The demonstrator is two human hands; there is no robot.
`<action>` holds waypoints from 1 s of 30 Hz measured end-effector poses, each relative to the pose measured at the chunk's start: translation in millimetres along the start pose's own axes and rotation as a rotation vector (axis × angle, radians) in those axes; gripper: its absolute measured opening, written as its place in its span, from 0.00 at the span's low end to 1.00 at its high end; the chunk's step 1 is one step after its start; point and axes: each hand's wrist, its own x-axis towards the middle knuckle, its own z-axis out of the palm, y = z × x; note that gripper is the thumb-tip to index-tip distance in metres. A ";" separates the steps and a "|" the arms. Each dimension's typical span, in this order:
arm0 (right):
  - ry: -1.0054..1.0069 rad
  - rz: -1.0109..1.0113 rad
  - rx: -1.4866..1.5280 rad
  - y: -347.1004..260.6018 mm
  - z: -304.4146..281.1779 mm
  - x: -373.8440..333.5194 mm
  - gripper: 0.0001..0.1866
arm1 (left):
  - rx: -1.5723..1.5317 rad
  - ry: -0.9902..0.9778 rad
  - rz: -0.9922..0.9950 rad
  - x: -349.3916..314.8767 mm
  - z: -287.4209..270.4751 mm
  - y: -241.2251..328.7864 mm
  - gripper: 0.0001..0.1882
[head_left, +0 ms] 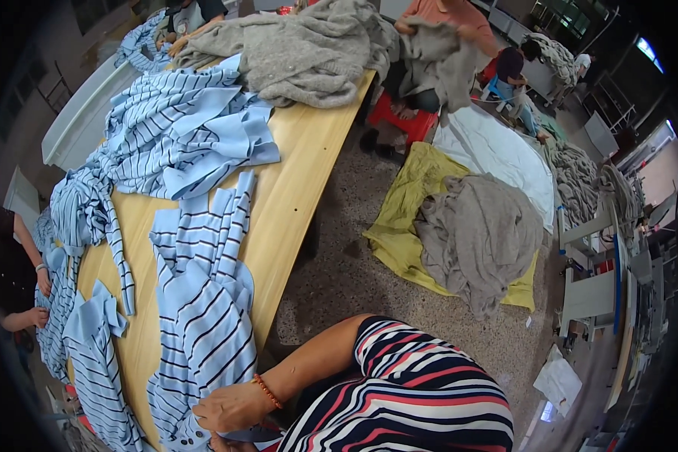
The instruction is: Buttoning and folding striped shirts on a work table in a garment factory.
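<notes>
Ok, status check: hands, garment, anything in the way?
Right hand on blue striped garment; left hand mostly cut off by frame edge. Garment stretched lengthwise on table. Second striped garment alongside, to its left.

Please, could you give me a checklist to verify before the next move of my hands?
1. Right hand with red-beaded bracelet touching the light-blue knitted garment with dark stripes: ok.
2. Firm hold by that hand: cannot tell; fingertips are partly hidden.
3. Garment smooth: not ok; it shows folds and creases.
4. Fluffy grey knitted pile away from that hand: ok, at the far end of the pale wooden table.
5. Co-worker's hands apart from yours: ok.
</notes>
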 end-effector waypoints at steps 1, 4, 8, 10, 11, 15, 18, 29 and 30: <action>-0.007 -0.021 -0.014 -0.4 1.1 -1.0 0.07 | -0.008 -0.003 0.007 1.4 1.9 0.9 0.30; -0.029 -0.023 -0.031 -3.1 1.0 -2.8 0.07 | -0.219 0.061 -0.204 10.3 10.3 2.2 0.24; -0.003 0.000 -0.083 -8.9 11.6 -6.7 0.08 | -0.276 0.049 -0.236 14.3 23.7 19.1 0.18; 0.006 0.004 -0.211 -9.6 21.5 -5.2 0.09 | -0.442 0.123 -0.369 12.4 42.4 50.9 0.17; 0.008 -0.011 -0.182 -9.9 19.6 -4.9 0.09 | -0.478 0.110 -0.340 5.0 61.2 74.6 0.17; -0.070 0.008 -0.092 -1.1 10.3 -4.8 0.09 | 0.275 -0.306 0.280 14.8 1.3 31.9 0.15; -0.222 0.069 -0.099 -2.9 2.2 -0.5 0.10 | 0.743 -0.275 0.305 17.9 0.9 16.8 0.19; -0.109 0.112 -0.091 12.5 28.5 -7.8 0.10 | 0.312 0.100 0.144 23.4 42.2 28.4 0.17; -0.119 0.126 -0.095 12.1 27.6 -8.3 0.10 | 0.314 0.103 0.128 23.4 41.8 26.6 0.17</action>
